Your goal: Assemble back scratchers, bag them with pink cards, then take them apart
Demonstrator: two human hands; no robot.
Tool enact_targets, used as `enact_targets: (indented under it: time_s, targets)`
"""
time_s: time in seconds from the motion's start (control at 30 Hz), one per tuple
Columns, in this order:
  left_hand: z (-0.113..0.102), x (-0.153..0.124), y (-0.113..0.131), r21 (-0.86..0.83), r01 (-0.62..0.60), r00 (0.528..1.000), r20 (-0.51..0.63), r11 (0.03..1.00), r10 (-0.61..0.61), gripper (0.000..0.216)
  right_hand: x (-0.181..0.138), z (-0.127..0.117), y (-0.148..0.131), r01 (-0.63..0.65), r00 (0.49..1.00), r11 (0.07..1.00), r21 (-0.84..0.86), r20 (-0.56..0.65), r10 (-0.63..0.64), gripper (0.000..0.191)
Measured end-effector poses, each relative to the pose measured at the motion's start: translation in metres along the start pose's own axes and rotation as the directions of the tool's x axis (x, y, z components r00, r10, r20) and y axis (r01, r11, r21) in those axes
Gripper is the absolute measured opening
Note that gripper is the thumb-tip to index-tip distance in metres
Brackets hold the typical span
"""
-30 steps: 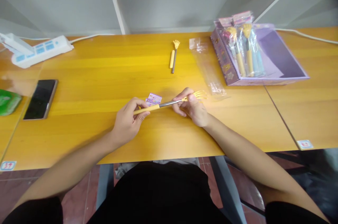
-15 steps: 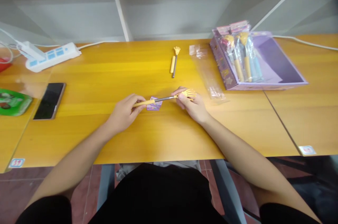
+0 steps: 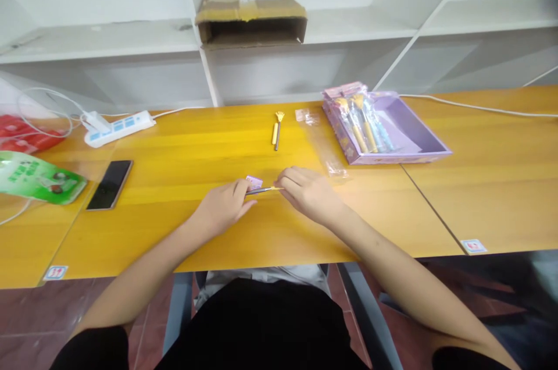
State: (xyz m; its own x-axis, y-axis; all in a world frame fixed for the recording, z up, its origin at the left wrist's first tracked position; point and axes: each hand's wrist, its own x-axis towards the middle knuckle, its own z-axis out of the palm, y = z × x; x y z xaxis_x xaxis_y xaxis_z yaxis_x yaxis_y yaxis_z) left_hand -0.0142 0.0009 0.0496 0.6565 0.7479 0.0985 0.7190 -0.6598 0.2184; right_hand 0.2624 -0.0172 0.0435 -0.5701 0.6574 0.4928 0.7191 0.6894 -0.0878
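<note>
My left hand and my right hand both grip a small telescopic back scratcher. Only a short piece of its metal rod shows between them. Its yellow handle is hidden in my left hand and its claw end is under my right hand. A small purple card lies on the yellow table just behind the rod. A second yellow back scratcher lies farther back. An empty clear sleeve lies to its right.
A purple box holding several packaged scratchers sits at the back right. A phone, a white power strip and a green packet lie on the left. A cardboard box rests on the white shelf behind.
My hands have come closer together, and the scratcher's rod has shortened until little of it shows. The camera has tilted up, bringing the shelf and cardboard box into view.
</note>
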Motion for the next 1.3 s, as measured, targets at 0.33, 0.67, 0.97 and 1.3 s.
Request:
enact_targets:
  time_s: [0.33, 0.67, 0.97, 1.3]
  targets:
    - [0.002, -0.001, 0.036, 0.178, -0.037, 0.996, 0.086, 0.983, 0.022, 0.021, -0.019, -0.005, -0.044, -0.004, 0.996, 0.962, -0.271, -0.085, -0.02, 0.025]
    - [-0.003, -0.041, -0.034, 0.158, 0.063, 0.967, 0.234, 0.985, -0.099, 0.018, -0.1, -0.013, 0.011, -0.19, 0.978, 0.941, -0.279, -0.134, 0.157, 0.017]
    - [-0.025, -0.11, -0.097, 0.321, 0.194, 0.893, 0.334, 0.927, -0.303, 0.025, -0.202, -0.057, 0.082, -0.319, 0.939, 0.882, -0.346, -0.243, 0.245, 0.012]
    - [-0.014, -0.142, -0.103, 0.268, 0.213, 0.973, 0.032, 0.94, -0.23, 0.025, -0.257, -0.05, 0.076, -0.57, 0.814, 0.811, -0.134, -0.227, 0.535, 0.008]
